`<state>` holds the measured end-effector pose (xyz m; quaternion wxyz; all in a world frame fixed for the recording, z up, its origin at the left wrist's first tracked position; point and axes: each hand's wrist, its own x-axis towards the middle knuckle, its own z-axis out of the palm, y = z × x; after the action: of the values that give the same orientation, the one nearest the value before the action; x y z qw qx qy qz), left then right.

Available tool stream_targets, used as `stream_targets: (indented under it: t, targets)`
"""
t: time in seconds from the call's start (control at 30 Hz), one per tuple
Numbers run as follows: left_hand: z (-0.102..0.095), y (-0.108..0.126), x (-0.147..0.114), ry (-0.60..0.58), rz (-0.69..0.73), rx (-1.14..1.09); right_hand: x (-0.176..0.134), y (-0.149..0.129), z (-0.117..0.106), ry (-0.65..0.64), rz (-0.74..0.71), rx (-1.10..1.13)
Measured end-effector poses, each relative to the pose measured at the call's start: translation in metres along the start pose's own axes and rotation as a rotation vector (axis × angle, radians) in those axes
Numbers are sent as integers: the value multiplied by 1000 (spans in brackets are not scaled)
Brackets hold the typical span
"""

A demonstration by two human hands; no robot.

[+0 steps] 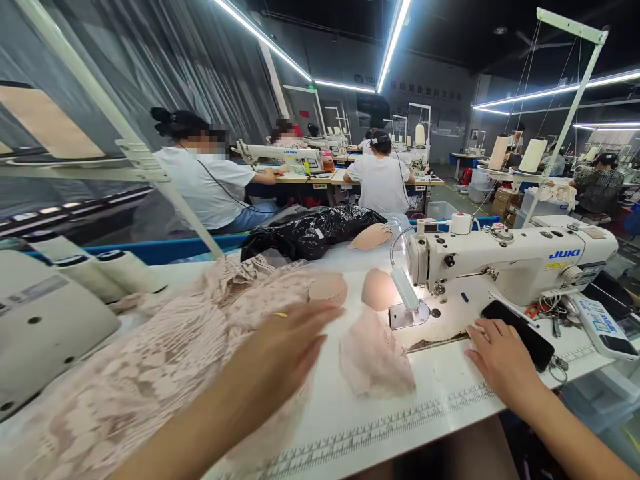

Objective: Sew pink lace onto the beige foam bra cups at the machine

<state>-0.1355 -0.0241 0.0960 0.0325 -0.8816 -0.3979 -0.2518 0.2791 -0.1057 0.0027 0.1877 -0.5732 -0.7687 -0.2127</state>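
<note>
Lace fabric (pixel 165 360) under left hand (pixel 287 347), fingers outstretched, blurred; right hand (pixel 500 357) flat on table (pixel 440 387), fingers together.

A heap of pale pink lace fabric (pixel 165 353) sprawls across the left of the white worktop (pixel 440 393), crumpled and loose. A smaller lace piece (pixel 374 360) lies flat beside it (just in front of the needle). Two beige foam bra cups (pixel 327 288) sit dome-up behind them.
</note>
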Motion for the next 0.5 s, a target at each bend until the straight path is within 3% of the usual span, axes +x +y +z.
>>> stream_targets:
  t: [0.1,0.2,0.27,0.37,0.5]
  targets:
    - [48,46,27,-219,60,-262,4,-22,-12,-11,18,325]
    - [68,78,54,-351,57,-363,5,-54,-24,-170,111,785]
    - [61,89,64,-348,29,-362,6,-73,-28,-242,255,1022]
    - [35,100,64,-280,-84,-435,16,-93,-27,-234,475,1371]
    - [15,103,44,-167,-404,-777,41,-102,-23,-167,630,1912]
